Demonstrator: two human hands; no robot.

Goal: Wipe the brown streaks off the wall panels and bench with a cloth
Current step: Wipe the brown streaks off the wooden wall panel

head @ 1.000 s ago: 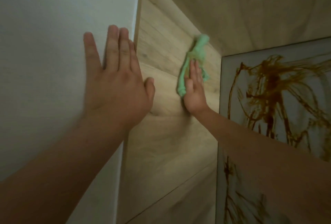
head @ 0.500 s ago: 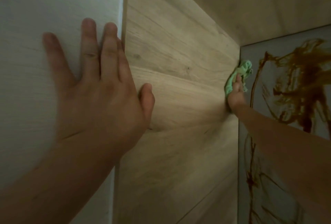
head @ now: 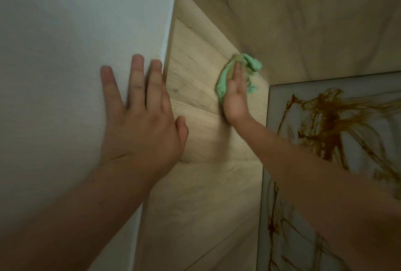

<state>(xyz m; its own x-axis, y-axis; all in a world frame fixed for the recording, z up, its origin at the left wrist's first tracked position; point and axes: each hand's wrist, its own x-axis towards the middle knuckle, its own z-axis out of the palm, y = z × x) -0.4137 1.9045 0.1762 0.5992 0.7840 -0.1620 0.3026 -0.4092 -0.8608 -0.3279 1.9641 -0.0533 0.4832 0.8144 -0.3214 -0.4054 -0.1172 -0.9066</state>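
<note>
Brace: our left hand [head: 141, 123] lies flat on the wall [head: 65, 54]. Its fingers [head: 136, 71] are straight and spread and hold nothing, and the thumb reaches over onto the wood panel [head: 201, 101]. We lean our weight here, not on the wiping arm.
Wiper: further in, our right hand [head: 235, 97] has its palm and straight fingers [head: 237, 71] pressed flat against the wood panel, not curled round anything.
Under the palm: the cloth [head: 249, 62], green and bunched, is pinned between the right hand and the wood panel, near that panel's far edge. It looks browned by the fingertips.
To the right: thick brown streaks [head: 329, 119] cross the grey panel [head: 379, 85], which meets the wood panel at the corner just beside the cloth. We can make out none on the wood by the hand.
Our stroke: we press evenly with the whole palm and make long overlapping passes into the corner. We turn a clean green face outward before crossing onto the grey panel, or we judge the brown will only smear.
</note>
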